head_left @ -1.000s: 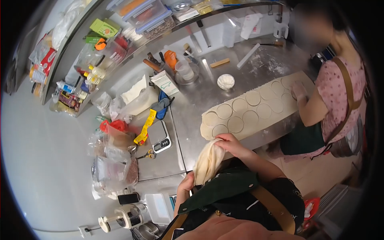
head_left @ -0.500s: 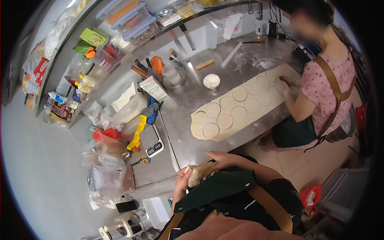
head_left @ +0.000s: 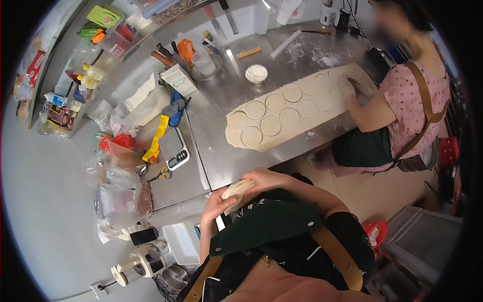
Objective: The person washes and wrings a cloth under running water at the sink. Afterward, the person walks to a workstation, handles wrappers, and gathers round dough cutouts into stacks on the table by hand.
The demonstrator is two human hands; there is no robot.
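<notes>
A folded lump of pale dough (head_left: 236,193) is held close to my green apron, just off the edge of the steel table (head_left: 221,168). My left hand (head_left: 217,204) grips its left end, and my right hand (head_left: 259,180) has its fingers round the right end. Beyond my hands lies a long rolled-out dough sheet (head_left: 261,138) marked with two rows of circles. At the sheet's far right end, a co-worker's hands (head_left: 346,88) touch the dough.
The co-worker (head_left: 415,100) in pink stands at the right. Left of the sheet are a scale (head_left: 179,151), scissors (head_left: 162,174) and plastic bags (head_left: 121,201). A white fluted bowl (head_left: 256,74) stands behind the sheet, and a clear tray (head_left: 180,244) lies at the lower left.
The long, hanging dough has been gathered into a short lump between my hands. My right hand, with fingers outstretched half a second ago, now closes on it. The view has shifted.
</notes>
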